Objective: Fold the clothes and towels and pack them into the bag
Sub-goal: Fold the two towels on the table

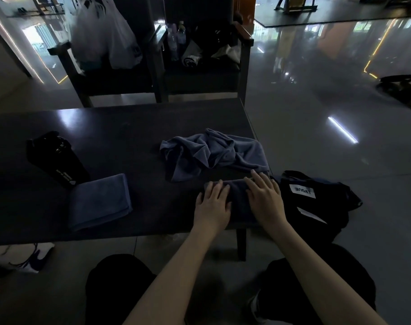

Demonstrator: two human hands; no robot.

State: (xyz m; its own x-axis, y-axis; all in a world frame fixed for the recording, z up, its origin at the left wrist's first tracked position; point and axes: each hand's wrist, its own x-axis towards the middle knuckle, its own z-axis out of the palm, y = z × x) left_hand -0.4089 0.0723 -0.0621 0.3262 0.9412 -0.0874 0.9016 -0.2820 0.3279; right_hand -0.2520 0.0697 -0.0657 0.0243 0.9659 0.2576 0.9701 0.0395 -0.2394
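Towel point(238, 198), folded, under left hand point(212, 204) and right hand point(265, 200), both flat; dark table point(129, 137), glossy floor point(317, 102).

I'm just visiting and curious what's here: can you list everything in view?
table: one, dark, before person
folded towel: one, blue-grey, table's near left
crumpled towel: one, blue-grey, table's far right
folded cloth: one, dark, under both hands
bottle: one, black, behind the folded towel
bag: one, black, beside table's right end
chairs: two, dark, behind the table
plastic bags: several, white, on left chair
shoe: one, white, floor, left
left hand: one, flat on folded cloth
right hand: one, flat on folded cloth
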